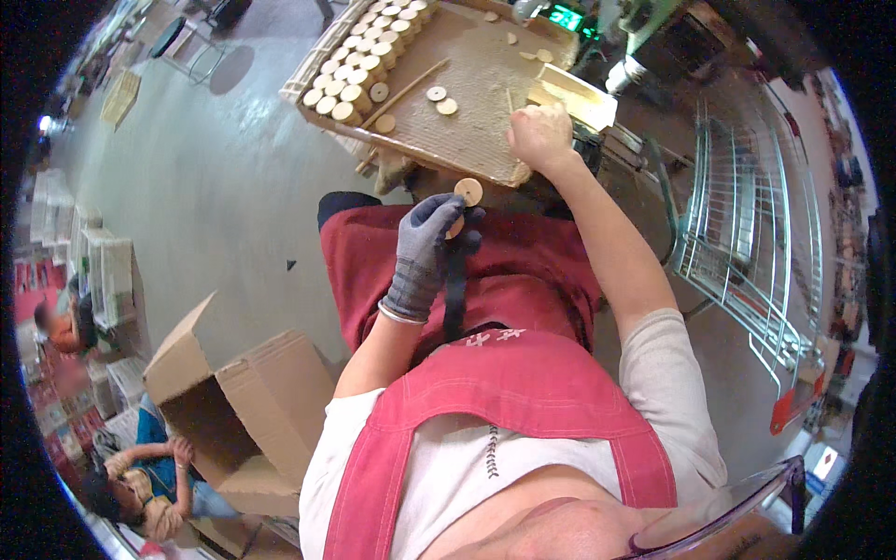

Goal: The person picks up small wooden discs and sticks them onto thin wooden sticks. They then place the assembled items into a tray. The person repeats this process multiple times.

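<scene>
Grey floor [252,215], open carton [277,392], wire cart [742,280], left hand [427,238] holding wooden disc [470,189]

Green digits [566,16] light a display [571,21]; white characters [495,338] mark the red apron [523,392].

Head view: a wide fisheye looking steeply down from your head over your own chest, lap and hands.
Your left head camera sits so close that your purple-rimmed clear glasses [719,511] cut into the lower right, and your red cloth bib apron [513,383] fills the lower middle. Your grey-gloved left hand [431,235] falls near the centre, your bare right hand [541,135] higher and to the right, and the brown, shallow rectangular tray [476,56] beyond reaches the upper edge. Straight lines bend toward the round black border, where the left side seems too blurred to judge depth.
</scene>
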Motion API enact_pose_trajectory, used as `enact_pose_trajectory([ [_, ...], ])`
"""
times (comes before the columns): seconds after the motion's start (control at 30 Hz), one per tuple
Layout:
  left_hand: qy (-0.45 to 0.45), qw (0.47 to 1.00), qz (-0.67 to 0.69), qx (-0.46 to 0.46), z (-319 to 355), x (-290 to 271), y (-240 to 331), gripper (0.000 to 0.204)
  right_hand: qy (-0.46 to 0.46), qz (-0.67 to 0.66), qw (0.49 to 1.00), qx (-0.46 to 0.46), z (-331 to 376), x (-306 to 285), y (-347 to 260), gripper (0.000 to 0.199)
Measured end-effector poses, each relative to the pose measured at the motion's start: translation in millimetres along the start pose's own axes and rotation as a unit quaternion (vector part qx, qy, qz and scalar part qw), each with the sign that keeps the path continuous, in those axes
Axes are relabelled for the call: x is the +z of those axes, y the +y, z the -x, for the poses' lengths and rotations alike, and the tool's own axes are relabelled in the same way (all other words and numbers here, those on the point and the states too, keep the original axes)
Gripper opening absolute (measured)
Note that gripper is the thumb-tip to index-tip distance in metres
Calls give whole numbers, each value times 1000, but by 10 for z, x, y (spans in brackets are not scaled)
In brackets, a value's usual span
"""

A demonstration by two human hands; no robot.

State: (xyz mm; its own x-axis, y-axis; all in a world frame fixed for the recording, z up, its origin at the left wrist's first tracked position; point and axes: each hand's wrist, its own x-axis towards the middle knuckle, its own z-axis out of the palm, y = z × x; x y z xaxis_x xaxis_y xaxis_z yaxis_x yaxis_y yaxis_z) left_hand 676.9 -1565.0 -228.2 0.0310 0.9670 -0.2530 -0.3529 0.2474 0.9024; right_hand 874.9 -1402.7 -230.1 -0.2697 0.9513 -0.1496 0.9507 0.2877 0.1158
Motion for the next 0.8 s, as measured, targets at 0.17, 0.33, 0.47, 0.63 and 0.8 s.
enact_pose_trajectory([
  [0.17,3,982,-119,146,-76,-206,-225,26,-107,22,993,51,-218,49,-137,23],
  [0.33,23,946,-220,239,-125,-263,-258,24,-41,-54,993,100,-294,215,-101,24],
  [0.47,20,985,-95,142,-148,-240,-247,23,16,-146,980,136,-246,216,-94,25],
  [0.63,74,993,77,-55,-132,-130,-47,20,110,-567,815,46,219,-24,-167,8],
  [0.8,49,994,80,-64,-112,-108,-95,20,142,-733,664,-27,1029,-287,-530,6],
])
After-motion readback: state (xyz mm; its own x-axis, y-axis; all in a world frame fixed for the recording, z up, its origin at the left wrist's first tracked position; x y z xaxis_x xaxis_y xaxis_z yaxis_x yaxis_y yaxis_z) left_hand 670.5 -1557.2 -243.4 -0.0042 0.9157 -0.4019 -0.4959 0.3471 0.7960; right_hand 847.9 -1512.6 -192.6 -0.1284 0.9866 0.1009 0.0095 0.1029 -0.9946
